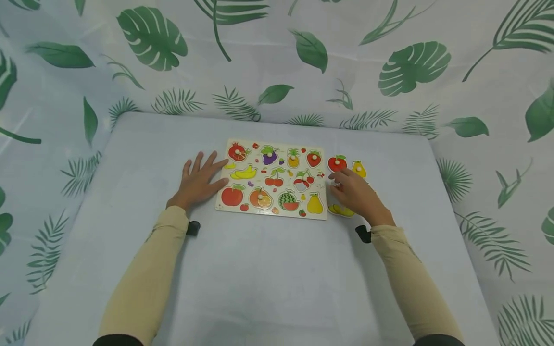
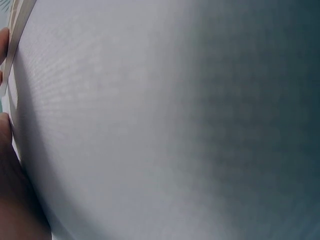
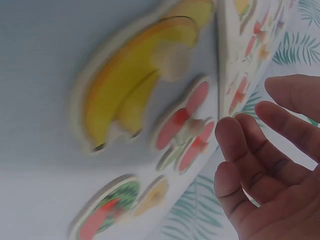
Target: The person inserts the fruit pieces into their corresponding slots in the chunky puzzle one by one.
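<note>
A wooden fruit puzzle board lies mid-table, with knobbed pieces such as an orange and grapes on it. My left hand is spread flat at its left side, thumb and index fingertips at the edge. In the left wrist view, only parts of the fingers show. Beside the right edge, my right hand hovers over loose pieces, its fingers bent loosely with nothing between them in the right wrist view. Around it are a banana piece, an apple piece and a pear piece.
More loose pieces, among them a watermelon and a red cherry-like piece, lie by the right hand, partly hidden by it in the head view. A white cloth covers the table. Leaf-patterned sheeting hangs around it.
</note>
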Motion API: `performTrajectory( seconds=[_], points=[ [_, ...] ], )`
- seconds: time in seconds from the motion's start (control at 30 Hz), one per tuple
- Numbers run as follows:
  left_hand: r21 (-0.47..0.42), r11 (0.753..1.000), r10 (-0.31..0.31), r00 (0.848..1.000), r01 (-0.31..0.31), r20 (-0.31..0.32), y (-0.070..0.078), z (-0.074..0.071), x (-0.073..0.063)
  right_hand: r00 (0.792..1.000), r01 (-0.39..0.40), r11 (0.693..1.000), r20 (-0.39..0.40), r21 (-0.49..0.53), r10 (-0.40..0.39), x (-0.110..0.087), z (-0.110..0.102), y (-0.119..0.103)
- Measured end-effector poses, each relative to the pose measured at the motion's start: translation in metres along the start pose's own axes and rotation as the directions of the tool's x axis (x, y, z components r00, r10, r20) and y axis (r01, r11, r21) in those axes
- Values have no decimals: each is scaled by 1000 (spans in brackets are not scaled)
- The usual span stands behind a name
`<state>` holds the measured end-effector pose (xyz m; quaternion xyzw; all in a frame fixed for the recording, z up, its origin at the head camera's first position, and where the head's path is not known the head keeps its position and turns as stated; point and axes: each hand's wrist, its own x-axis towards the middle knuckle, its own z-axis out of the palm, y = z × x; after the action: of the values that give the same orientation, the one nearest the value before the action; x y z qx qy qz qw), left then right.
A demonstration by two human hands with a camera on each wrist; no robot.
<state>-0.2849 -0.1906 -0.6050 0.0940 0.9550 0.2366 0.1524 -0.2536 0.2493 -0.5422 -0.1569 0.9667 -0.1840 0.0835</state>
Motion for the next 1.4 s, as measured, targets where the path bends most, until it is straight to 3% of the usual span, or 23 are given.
performTrajectory(
  seconds=[0.43,0.7,1.4],
  points=[
    [1,1000,25,1000,-25,-17,-4,-1,-2,998,-55,998,-13,41,55,-39,15,17],
    [4,1000,23,1000,-23,-18,-4,1,-1,999,-21,999,-30,39,22,-58,21,20],
    [-15,1000,26,1000,-26,-12,-3,1,-1,1000,-19,998,-21,53,20,-57,29,19]
  ],
)
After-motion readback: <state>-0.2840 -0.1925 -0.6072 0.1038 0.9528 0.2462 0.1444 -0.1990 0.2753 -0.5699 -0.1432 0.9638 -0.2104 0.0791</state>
